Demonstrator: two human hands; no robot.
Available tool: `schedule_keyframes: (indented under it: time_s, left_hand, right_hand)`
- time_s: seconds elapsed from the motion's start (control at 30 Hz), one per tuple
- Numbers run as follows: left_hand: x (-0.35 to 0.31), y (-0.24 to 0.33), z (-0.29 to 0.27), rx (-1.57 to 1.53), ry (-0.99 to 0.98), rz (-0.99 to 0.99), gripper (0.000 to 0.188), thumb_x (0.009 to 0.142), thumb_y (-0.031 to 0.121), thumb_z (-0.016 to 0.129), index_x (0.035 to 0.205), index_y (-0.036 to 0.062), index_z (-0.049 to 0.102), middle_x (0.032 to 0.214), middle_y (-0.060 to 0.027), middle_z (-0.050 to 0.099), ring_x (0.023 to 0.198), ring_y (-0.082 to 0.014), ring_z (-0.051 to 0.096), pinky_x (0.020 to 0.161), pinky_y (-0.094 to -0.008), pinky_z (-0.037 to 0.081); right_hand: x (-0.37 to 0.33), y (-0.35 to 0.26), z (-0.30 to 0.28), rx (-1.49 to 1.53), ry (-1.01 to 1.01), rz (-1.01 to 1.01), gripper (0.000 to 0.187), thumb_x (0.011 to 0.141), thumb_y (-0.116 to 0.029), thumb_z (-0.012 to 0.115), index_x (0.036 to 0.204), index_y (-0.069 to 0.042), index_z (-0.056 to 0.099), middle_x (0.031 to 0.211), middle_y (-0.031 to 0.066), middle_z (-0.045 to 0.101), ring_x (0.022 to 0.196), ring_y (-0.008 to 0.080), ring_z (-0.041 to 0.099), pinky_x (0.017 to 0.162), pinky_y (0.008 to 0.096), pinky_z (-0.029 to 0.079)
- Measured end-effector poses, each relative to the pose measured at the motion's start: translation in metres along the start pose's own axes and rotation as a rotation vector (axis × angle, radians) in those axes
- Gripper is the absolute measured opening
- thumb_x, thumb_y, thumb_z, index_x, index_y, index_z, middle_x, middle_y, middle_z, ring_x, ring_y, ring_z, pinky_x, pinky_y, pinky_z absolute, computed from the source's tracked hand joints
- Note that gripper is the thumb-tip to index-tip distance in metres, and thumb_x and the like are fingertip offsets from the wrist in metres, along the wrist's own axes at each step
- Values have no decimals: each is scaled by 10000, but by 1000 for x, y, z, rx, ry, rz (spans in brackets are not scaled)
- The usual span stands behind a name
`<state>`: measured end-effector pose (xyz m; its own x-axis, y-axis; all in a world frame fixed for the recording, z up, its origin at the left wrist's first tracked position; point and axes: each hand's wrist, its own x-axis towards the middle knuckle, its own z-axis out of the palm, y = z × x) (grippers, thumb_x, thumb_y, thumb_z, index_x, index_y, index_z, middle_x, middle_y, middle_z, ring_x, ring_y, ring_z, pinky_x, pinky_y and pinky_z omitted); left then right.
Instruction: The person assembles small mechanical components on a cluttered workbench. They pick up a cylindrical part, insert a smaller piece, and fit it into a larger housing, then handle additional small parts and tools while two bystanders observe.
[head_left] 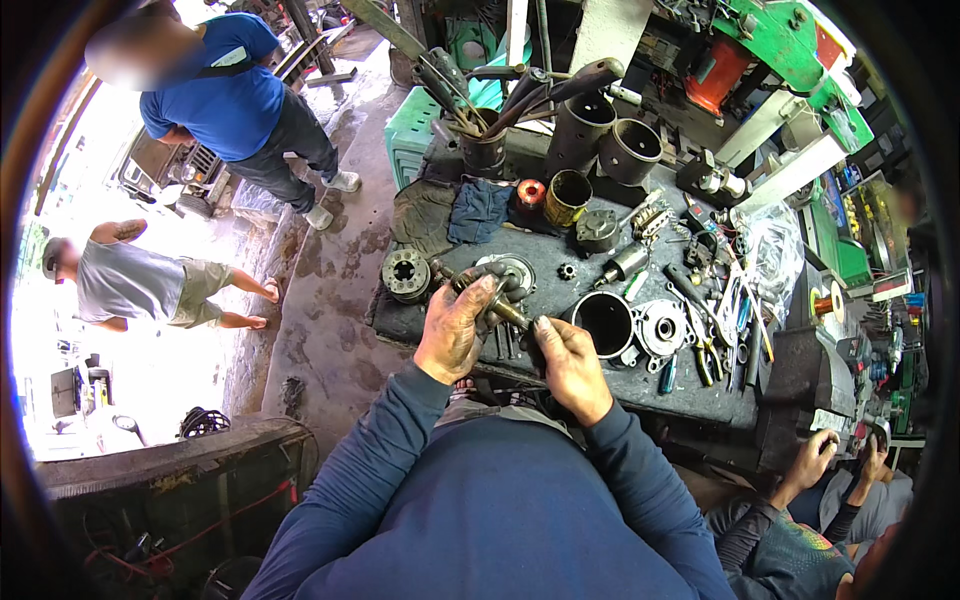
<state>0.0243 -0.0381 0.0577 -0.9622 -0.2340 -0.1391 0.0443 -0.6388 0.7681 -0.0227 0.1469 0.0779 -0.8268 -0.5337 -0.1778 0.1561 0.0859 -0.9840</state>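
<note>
Over the front edge of the workbench, my left hand [455,330] is wrapped round a greasy metal shaft [509,313] that carries thicker, gear-like sections. My right hand [572,366] pinches the shaft's lower right end between thumb and fingers. Part of the shaft is hidden by my left fingers. Just behind it lies a round metal cover [518,268]. A drum-shaped part with slots [408,272] sits left of my hands. To their right stand an open cylindrical housing [603,325] and a cast end cover [663,327].
Pliers [704,362], wrenches and cables crowd the bench's right side. Cans of tools [484,150], metal tubes [580,125] and dark rags [481,210] stand or lie at the back. Two people [215,90] are at left; another person's hands [815,455] show at lower right.
</note>
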Motion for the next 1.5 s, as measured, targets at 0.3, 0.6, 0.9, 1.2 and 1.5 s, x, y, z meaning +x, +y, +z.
schedule_keyframes:
  time_s: [0.3,0.6,0.9,1.2,1.5]
  left_hand:
    - [-24,2,-1,-80,183,133,404,1023,271,685,1301,-18,632,1166,-121,727,1043,-219,715,926,-376,580]
    - [-103,20,-49,-37,407,357,485,1007,249,701,1362,-61,588,1240,-198,706,1127,-314,712,978,-469,600]
    - [-155,62,-115,-203,486,456,401,1011,234,713,1295,-38,637,1133,-136,738,1010,-255,739,904,-399,612]
    - [-227,137,-219,-143,621,497,389,991,196,736,1287,-37,640,1121,-129,738,1008,-242,736,894,-375,602]
    - [-267,175,-285,-65,920,642,319,1005,225,713,1202,-21,665,1068,-117,744,944,-234,744,834,-370,604]
  right_hand:
    - [7,-8,0,-534,-60,-547,234,948,-172,718,1001,45,648,807,172,612,728,314,633,696,415,513]
    - [12,6,62,-151,-577,-46,302,1073,-260,603,1125,31,661,866,102,677,790,215,662,719,350,529]
    - [9,0,170,-692,-412,-896,337,882,-181,785,1140,-10,652,1068,217,666,985,429,655,860,483,541]
    - [2,20,325,190,-758,516,421,1104,-385,508,895,-48,651,696,-5,522,603,110,458,590,287,386]
    - [3,20,412,-69,-921,-67,280,1003,-74,673,1258,27,613,961,9,628,881,62,548,763,252,471]
